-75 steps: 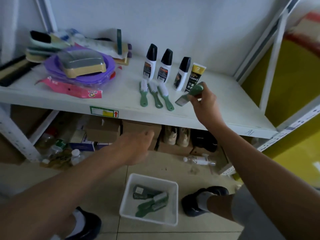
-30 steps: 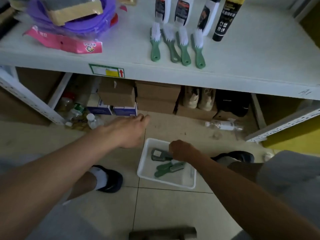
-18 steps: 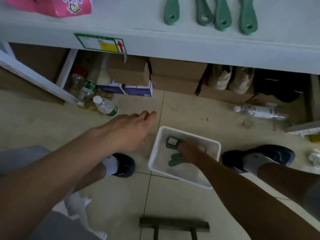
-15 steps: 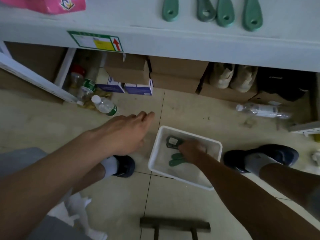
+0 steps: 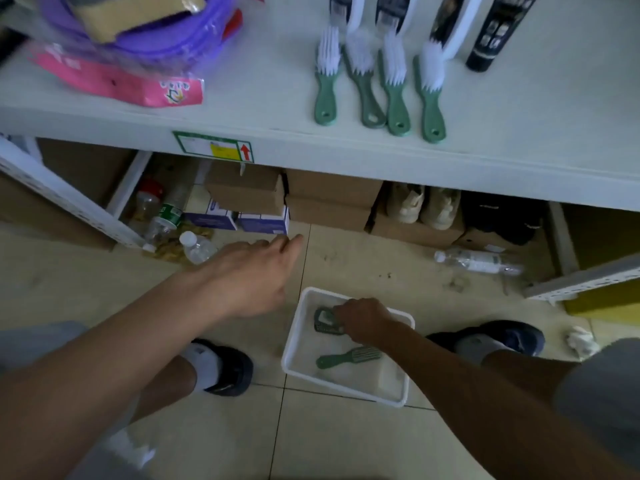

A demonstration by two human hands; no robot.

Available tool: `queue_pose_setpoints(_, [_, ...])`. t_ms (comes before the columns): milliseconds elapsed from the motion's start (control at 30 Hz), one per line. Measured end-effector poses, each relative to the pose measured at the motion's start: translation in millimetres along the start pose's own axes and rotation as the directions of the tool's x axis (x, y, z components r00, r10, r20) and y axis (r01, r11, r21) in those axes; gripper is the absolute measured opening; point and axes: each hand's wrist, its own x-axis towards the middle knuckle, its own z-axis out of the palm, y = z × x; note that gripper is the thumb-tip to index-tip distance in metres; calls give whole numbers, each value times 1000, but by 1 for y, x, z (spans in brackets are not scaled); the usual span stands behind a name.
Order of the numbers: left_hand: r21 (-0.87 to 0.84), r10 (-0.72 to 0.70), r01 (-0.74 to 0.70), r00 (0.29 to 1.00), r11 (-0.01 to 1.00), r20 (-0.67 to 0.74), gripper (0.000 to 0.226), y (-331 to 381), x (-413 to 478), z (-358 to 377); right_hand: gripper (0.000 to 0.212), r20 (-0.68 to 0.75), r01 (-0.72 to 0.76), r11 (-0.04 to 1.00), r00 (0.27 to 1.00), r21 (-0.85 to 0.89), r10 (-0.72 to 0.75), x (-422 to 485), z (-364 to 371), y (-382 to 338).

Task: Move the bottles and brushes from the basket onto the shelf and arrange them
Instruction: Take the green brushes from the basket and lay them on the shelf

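Observation:
A white basket (image 5: 294,344) sits on the floor between my feet. Inside it my right hand (image 5: 363,318) is closed on a dark green brush (image 5: 323,320) at the far end. A second green brush (image 5: 346,356) lies loose in the basket's middle. My left hand (image 5: 249,271) hovers open above the floor, left of the basket, holding nothing. On the white shelf (image 5: 519,133) above, several green-handled brushes (image 5: 377,84) lie side by side, bristles toward the wall. Behind them stand white bottles (image 5: 446,26) and a black tube (image 5: 491,32), cut off by the frame's top.
A purple basin (image 5: 166,32) and a pink packet (image 5: 114,81) occupy the shelf's left. Under the shelf are cardboard boxes (image 5: 329,199), pale shoes (image 5: 422,206) and plastic bottles (image 5: 478,261). My feet in dark shoes flank the basket.
My right hand has shifted to the dark brush at the basket's far end and closed on it. The view has tilted up, showing more of the shelf. My left hand has barely moved.

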Motion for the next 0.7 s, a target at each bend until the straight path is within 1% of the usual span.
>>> queue_pose_setpoints(100, [-10, -12, 12, 999, 1000, -52, 81, 3, -8, -16, 25, -97, -6, 996, 995, 87, 14, -24, -49, -4])
queue_pose_setpoints(167, [-7, -2, 1, 996, 1000, -92, 82, 5, -13, -23, 22, -178, -35, 984, 982, 175, 66, -45, -90, 0])
queue_pose_setpoints(233, [-15, 9, -11, 992, 1000, -125, 80, 8, -19, -32, 20, -289, -34, 962, 950, 271, 115, -73, -134, 7])
queue_pose_setpoints(300, [-38, 11, -17, 988, 999, -154, 75, 10, -24, -41, 20, -411, -3, 937, 898, 350, 156, -105, -175, 14])
queue_pose_setpoints(367, [-69, 9, -23, 980, 997, -200, 65, 12, -27, -48, 21, -558, 58, 913, 806, 405, 197, -137, -212, 22])
queue_pose_setpoints(400, [-70, 5, -21, 976, 997, -219, 62, 13, -27, -52, 21, -608, 70, 895, 756, 441, 241, -154, -229, 26])
queue_pose_setpoints(467, [-55, 10, -24, 969, 998, -246, 68, 16, -26, -60, 17, -693, 115, 855, 644, 506, 324, -183, -260, 33])
queue_pose_setpoints(533, [-83, 6, -27, 970, 996, -241, 72, 20, -27, -66, 12, -774, 188, 824, 501, 535, 388, -202, -286, 44])
queue_pose_setpoints(567, [-96, 14, -39, 968, 995, -250, 71, 22, -28, -69, 11, -807, 217, 820, 426, 530, 409, -207, -295, 52])
queue_pose_setpoints(600, [-99, 28, -56, 964, 993, -264, 71, 22, -28, -71, 10, -830, 228, 825, 368, 517, 419, -211, -303, 60])
queue_pose_setpoints(633, [-99, 38, -67, 962, 993, -269, 71, 23, -29, -72, 10, -840, 214, 834, 334, 509, 427, -211, -306, 68])
queue_pose_setpoints(667, [-103, 39, -68, 963, 992, -265, 71, 23, -29, -72, 12, -841, 191, 840, 320, 509, 437, -209, -307, 75])
queue_pose_setpoints(700, [-107, 32, -62, 965, 992, -262, 71, 23, -29, -72, 15, -836, 164, 843, 323, 511, 444, -206, -305, 81])
